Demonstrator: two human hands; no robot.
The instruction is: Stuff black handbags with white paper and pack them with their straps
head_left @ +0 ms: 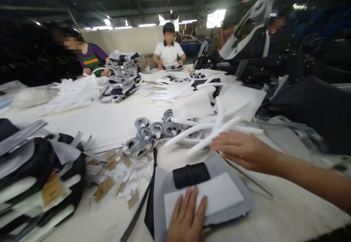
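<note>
Left hand (186,220), bottom centre: palm down, fingers a little apart, laid flat on a white rectangular sheet (219,194); wrist cut off by the lower edge. Right hand (246,148), right of centre: fingers straight and pressed together, tips pointing left, at the white tubes (189,131). Whether it pinches a tube cannot be told; the palm side is hidden.

White sheet: lower centre, on a larger grey sheet (161,191). Long axis slants from lower left up to right; near left corner covered by the left hand. Black folded piece (191,175) lies just beyond it, long axis running left to right, right end slightly higher; underside not visible. Grey sheet's near edge is partly hidden, with a dark edge showing at lower right; what lies beneath is unclear. Black strap (139,208) points from centre to lower left, beside the grey sheet.

Tubes: mostly sweep from lower left to upper right; one crosses steeply. Far ends overlap and are hard to trace. Coiled strips (156,129) sit left of them on the counter (117,121), some partly covered.

Black-and-white stack (35,161) at lower left: cut off by the frame, blurred.
</note>
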